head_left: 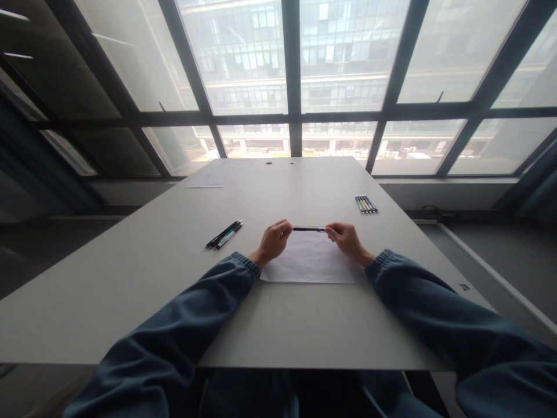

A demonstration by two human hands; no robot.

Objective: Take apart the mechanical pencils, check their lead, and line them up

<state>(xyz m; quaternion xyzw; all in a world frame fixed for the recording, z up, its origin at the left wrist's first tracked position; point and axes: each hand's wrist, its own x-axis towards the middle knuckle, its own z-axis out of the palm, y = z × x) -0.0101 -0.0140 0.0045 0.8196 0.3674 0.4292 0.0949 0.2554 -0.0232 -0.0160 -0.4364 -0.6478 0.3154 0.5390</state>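
A dark pen (308,229) is held level between my two hands, just above the far part of a white sheet of paper (311,264). My left hand (274,241) pinches one end of it. At the other end, my right hand (347,239) grips it between thumb and fingers. Left of my left hand lies a loose bundle of pens (224,235), mostly black, with some green and white. Farther off to the right, several slim pens or refills (366,204) with coloured middles lie side by side in a row.
The white table (130,290) reaches away toward tall windows (248,58). More paper sheets (211,175) lie at its far left. A dark round spot (268,163) sits near the far edge, and a small dark mark (464,287) near the right edge.
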